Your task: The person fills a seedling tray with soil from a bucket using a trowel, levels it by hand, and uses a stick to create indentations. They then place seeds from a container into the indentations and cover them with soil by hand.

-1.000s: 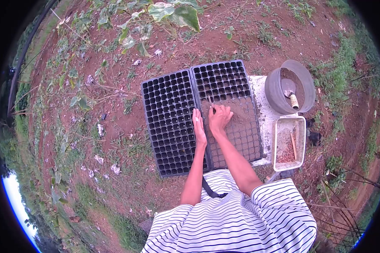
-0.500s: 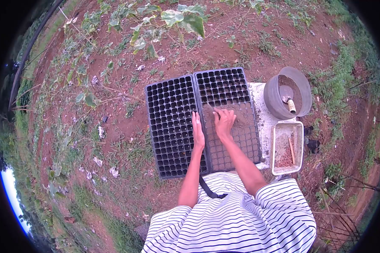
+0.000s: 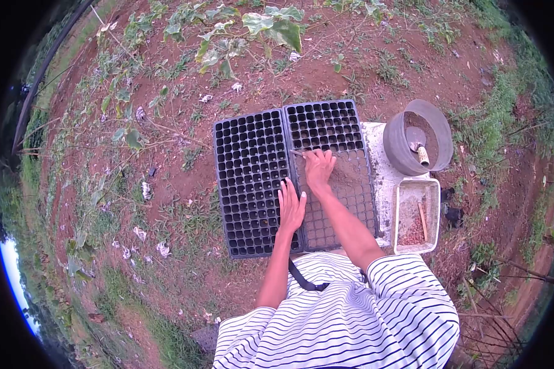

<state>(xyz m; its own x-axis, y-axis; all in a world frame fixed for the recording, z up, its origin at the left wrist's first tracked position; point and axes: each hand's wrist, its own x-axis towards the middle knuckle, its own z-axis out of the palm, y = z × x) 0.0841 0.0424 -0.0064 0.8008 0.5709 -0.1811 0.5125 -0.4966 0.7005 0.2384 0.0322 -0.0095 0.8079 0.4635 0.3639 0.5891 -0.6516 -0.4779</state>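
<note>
Two black seedling trays lie side by side. The left tray has dark, unfilled cells. Brown soil covers the near and middle part of the right tray, while its far rows are dark and mostly unfilled. My right hand is closed over the soil, gripping a thin stick-like strip that points left to the seam between the trays. My left hand lies with fingers apart on the left tray's inner edge, holding nothing. Most of the strip is hidden under the right fingers.
Right of the trays, on a white surface, stands a round grey tub with soil and a trowel inside. Nearer is a cream basket with small reddish bits and a wooden stick. Leafy plants grow beyond.
My right hand has moved a little left and away from me, bringing the strip to the seam. My left hand has slid nearer to me, its fingers spreading from an edge-on, straight pose.
</note>
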